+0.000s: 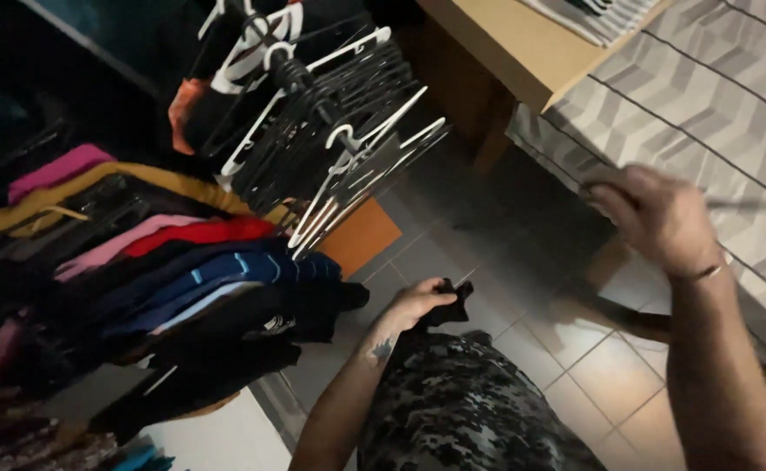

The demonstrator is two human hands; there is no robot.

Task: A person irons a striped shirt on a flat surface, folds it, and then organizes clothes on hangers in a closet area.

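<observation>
- Black fabric, a small dark piece of cloth [454, 303], sits bunched in the left hand [418, 303], whose fingers are curled closed around it just above the person's camouflage-patterned clothing [461, 410].
- Right hand [653, 214] is raised near the grey zigzag-patterned cover [705, 113]; it is motion-blurred, its fingers look bent, and I cannot tell whether it grips anything.
- Judging progress: many garments already hang on the rail at left, so much of the hanging looks done; the cloth in hand is not on a hanger yet, and a large stock of bare hangers remains.
- Counts: two hands, one piece of cloth held.
- Hanging garments [182, 262]: roughly a dozen visible, in pink, mustard, red, blue and black; they overlap too much for an exact count.
- Empty hangers [339, 131]: a tight bunch of black ones, too many to count, with about five white ones among them.
- One wooden table [505, 48] stands above the tiled floor [575, 349].
</observation>
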